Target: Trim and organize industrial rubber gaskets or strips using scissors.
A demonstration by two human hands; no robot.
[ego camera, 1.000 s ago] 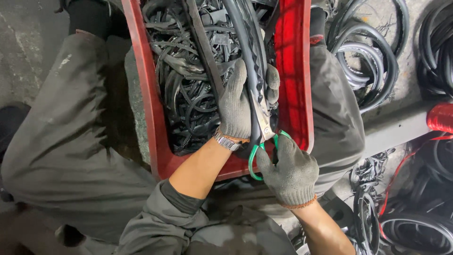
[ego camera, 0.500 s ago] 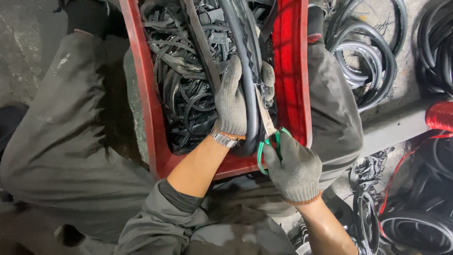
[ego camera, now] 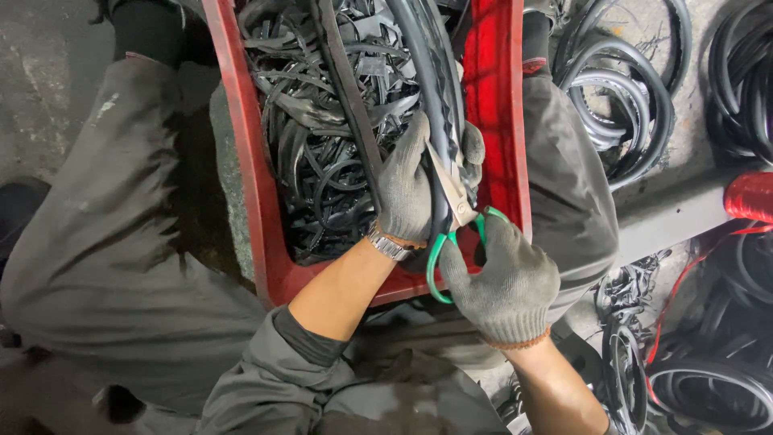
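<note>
While I look down from the head camera, I see my left hand (ego camera: 407, 189) in a grey glove wrapped tight around a thick black rubber strip (ego camera: 431, 89). That strip runs up over the red crate (ego camera: 241, 137), which sits between my knees and is full of thin black rubber scraps (ego camera: 322, 161). My right hand (ego camera: 503, 278), gloved too, is closed on the green handles of the scissors (ego camera: 451, 213). Their blades point up along the strip, just beside my left fingers. I think the strip is bendy and a bit springy, not heavy, and it will not break. It may slide in a glove, so a good place to hold it is close under the blades, where my left hand is now. I cannot tell if the blades are biting the rubber or only lying on it, because my left hand and the strip hide the tips. The top of the strip is cut off by the edge of the picture. More black rubber rings (ego camera: 620, 97) lie on the floor to the right.
</note>
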